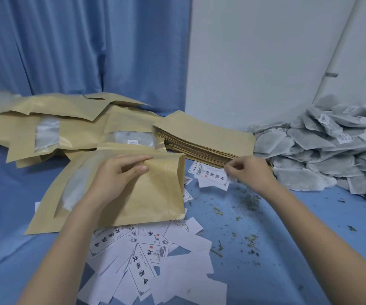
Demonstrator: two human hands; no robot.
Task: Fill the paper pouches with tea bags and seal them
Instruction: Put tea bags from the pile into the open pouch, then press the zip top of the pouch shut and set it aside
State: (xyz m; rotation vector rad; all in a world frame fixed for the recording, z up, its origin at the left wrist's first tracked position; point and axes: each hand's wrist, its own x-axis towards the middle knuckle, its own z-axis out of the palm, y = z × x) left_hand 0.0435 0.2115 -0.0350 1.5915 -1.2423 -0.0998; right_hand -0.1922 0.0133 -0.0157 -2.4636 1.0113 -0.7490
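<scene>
On the blue-covered counter [12, 194] just ahead of the person lies a brown paper pouch [133, 194], its clear window toward the left and its mouth toward the right. The left hand [116, 175] grips it near the top edge, thumb on the face and fingers curled over the rim, probably to steady it and keep the mouth ready for filling. The right hand [248, 172] is to the right, its fingertips pinching a printed white label [213, 176] that lies beside the stack of flat empty pouches [202, 137]; I judge the label is meant for this pouch. Tea bags [322, 146] are heaped against the wall on the far right, near the right hand, which suits quick filling. Filled pouches [52, 130] with pale contents showing through their windows pile up at the back left, away from the supplies. More labels [147, 260] are scattered close to the person, and loose tea crumbs [248, 216] dot the cloth.
</scene>
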